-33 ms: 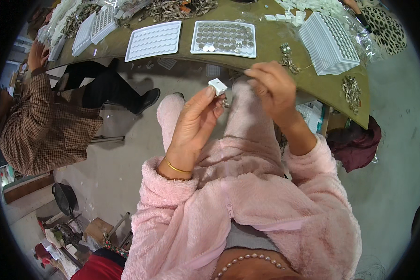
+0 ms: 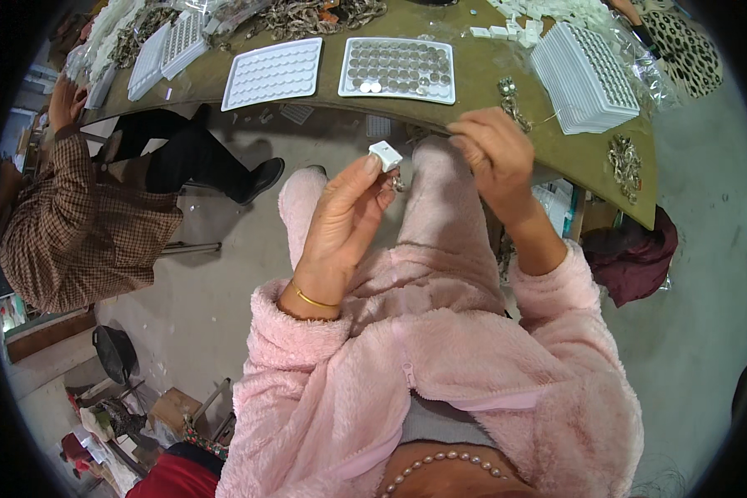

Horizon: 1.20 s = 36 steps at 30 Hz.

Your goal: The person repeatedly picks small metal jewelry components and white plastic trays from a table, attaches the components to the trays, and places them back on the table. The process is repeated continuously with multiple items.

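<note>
Small white plastic cube-shaped piece [image 2: 385,155] sits pinched between the thumb and fingertips of the left hand [image 2: 344,220], raised above the lap in pink fleece and just short of the desk [image 2: 481,79] edge; a little metal bit hangs beneath it, too small to make out.

Far left, another person in a brown checked shirt [image 2: 75,232] sits at the same desk. Moving rightward along the desk: a stack of white moulded trays [image 2: 170,46], then one empty white dimpled tray [image 2: 274,73], then one white tray filled with round silvery discs [image 2: 400,69], with heaps of dull metal chain parts [image 2: 315,15] behind them. Next comes the right hand [image 2: 494,153], fingers curled together near the desk edge; whether it grips anything I cannot tell, though a thin wire seems to run from it. Beyond it stands one tall stack of white trays [image 2: 585,75], and a small cluster of metal fittings [image 2: 622,162] near the desk's right end.

Risk, as I judge it: the cube is held only by the fingertips over open floor, so a slip would likely drop it among the clutter below. The dangling metal bit could likewise slip free.
</note>
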Each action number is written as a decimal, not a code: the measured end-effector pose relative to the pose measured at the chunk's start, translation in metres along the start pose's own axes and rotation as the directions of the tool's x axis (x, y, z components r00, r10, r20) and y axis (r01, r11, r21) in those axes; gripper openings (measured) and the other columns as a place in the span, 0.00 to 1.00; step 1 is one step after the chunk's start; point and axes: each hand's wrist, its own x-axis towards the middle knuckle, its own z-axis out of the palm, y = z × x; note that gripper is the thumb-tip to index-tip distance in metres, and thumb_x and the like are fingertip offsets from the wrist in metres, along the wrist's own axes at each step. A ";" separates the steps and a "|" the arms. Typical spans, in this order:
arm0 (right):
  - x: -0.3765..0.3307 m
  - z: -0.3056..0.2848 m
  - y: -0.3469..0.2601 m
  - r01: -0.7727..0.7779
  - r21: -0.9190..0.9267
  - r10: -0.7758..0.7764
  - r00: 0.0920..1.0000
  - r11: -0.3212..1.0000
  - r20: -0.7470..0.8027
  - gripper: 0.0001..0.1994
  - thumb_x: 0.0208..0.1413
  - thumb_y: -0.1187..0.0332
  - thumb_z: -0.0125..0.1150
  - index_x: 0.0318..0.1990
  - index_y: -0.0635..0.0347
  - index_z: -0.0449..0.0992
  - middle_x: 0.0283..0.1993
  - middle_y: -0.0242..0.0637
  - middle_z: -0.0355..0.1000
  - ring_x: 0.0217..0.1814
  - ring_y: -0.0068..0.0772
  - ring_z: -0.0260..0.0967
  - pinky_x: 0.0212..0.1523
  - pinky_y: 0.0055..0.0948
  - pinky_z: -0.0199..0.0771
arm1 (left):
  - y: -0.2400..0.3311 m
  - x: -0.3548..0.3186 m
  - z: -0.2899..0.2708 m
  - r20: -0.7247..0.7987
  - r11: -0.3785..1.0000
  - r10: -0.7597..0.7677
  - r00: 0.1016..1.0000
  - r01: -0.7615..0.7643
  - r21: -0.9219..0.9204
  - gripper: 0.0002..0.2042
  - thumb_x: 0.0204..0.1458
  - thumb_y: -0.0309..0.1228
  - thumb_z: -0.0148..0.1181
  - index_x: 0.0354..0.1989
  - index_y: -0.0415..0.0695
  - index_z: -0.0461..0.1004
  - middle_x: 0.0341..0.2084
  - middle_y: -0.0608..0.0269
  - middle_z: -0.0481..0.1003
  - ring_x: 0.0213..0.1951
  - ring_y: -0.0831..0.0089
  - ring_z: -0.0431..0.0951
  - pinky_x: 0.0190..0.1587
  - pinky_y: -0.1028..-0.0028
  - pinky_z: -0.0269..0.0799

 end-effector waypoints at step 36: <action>0.020 -0.034 0.048 0.109 -0.221 -0.015 0.921 0.969 0.389 0.27 0.41 0.51 0.69 0.48 0.57 0.79 0.41 0.34 0.68 0.44 0.39 0.63 0.44 0.36 0.62 | -0.005 -0.001 0.006 -0.031 0.987 0.051 0.998 -0.045 0.157 0.11 0.57 0.31 0.64 0.43 0.38 0.79 0.35 0.61 0.80 0.36 0.79 0.75 0.41 0.78 0.69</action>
